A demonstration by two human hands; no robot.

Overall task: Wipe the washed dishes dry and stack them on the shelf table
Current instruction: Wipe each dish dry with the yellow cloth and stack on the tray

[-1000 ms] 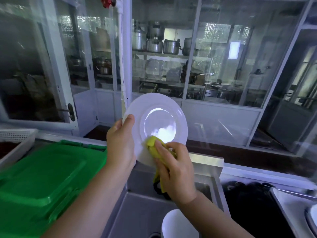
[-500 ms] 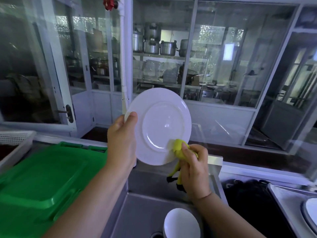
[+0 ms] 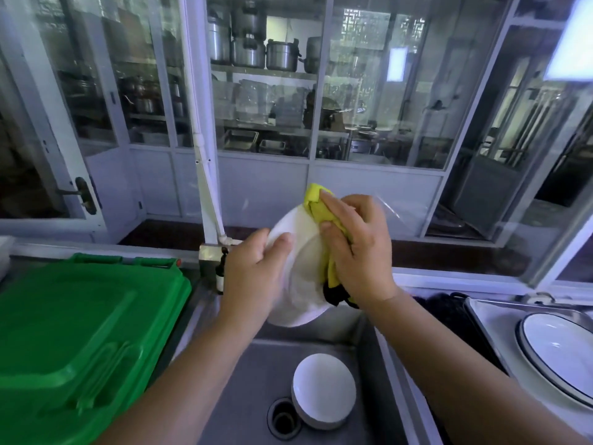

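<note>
Wiping is judged to be in mid-course. The white plate (image 3: 303, 261) is held tilted, nearly on edge, between the two hands. Its left rim is gripped by the left hand (image 3: 256, 271), with the thumb laid over the face and the fingers hidden behind. The yellow cloth (image 3: 316, 200) is bunched in the right hand (image 3: 356, 248). That hand's fingers are curled round it and pressed against the plate's far right rim. One corner of the cloth stands out beyond the fingertips, and a dark tail hangs below the heel of the palm.

The main risk is seen in the single-handed hold. If the rim is wet (this cannot be told from here), it could be pushed out of the left hand's grip by the pressure of the wiping hand. Directly beneath both hands lies the sink (image 3: 244, 380), with a stack of white bowls (image 3: 324, 390) beside the drain (image 3: 284, 419). A dropped plate would probably strike them, and chipping could follow.

A smaller risk is that the patch covered by the left thumb and palm may be left damp unless the grip is shifted. The hanging tail might also be dragged over an area that has been dried.

Well out beyond the right forearm, a dark-rimmed plate (image 3: 558, 351) is seen lying in a tray (image 3: 481, 316).
</note>
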